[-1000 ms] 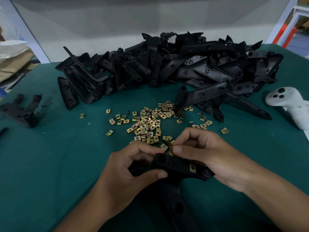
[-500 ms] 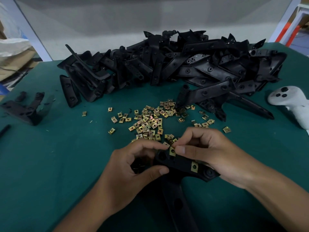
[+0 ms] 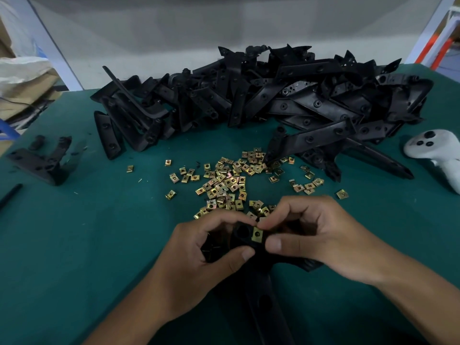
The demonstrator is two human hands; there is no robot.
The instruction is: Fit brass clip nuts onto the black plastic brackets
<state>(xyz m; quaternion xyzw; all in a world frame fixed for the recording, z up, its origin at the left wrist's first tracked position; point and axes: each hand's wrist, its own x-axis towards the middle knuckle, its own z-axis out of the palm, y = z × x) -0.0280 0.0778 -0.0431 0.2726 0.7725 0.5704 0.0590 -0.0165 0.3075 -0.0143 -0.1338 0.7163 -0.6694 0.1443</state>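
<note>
Black brackets (image 3: 261, 103) — brass-gold clip nuts (image 3: 224, 181) — teal-green table cover (image 3: 87, 245), white controller (image 3: 435, 150).

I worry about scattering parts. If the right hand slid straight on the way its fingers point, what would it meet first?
Its fingers point left, so the right hand would probably meet the left hand's fingertips first, across the brass clip nut on the held bracket.

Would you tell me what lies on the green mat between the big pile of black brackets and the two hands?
In the head view, loose brass clip nuts lie scattered between the bracket pile and the hands.
</note>
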